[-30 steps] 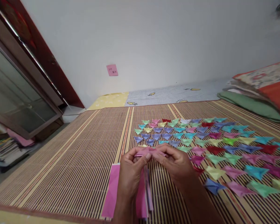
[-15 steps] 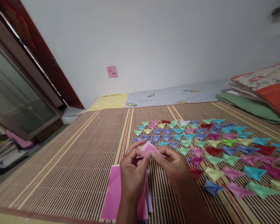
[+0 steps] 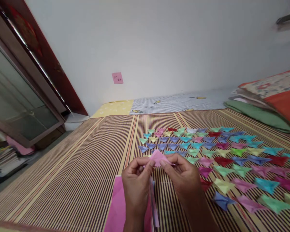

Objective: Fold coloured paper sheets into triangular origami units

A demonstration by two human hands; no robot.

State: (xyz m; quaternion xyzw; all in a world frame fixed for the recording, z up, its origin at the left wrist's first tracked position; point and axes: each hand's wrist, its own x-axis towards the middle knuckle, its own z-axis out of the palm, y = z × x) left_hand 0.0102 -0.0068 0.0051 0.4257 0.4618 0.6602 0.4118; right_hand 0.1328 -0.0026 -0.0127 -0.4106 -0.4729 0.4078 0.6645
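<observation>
A small pink folded paper point(image 3: 157, 157) with a pointed top is held up between both hands. My left hand point(image 3: 136, 182) pinches its left side, thumb in front and fingers behind. On the other side my right hand point(image 3: 183, 175) grips it the same way, the two thumbs a little apart. Beneath my left wrist lies a stack of pink paper sheets point(image 3: 116, 206), partly hidden by the forearm. Rows of folded paper boats point(image 3: 223, 186) in many colours stand to the right of my hands.
A striped bamboo mat point(image 3: 70, 180) covers the surface. Cushions and a green pillow point(image 3: 258, 116) are piled at the far right. A pink note point(image 3: 117, 78) sticks to the white wall. At left are a glass-panelled door point(image 3: 21, 93) and stacked books point(image 3: 7, 156).
Both thumbs have moved apart along the folded paper, and its front now shows more. The fingers of my left hand have curled in behind it. The view has tilted slightly.
</observation>
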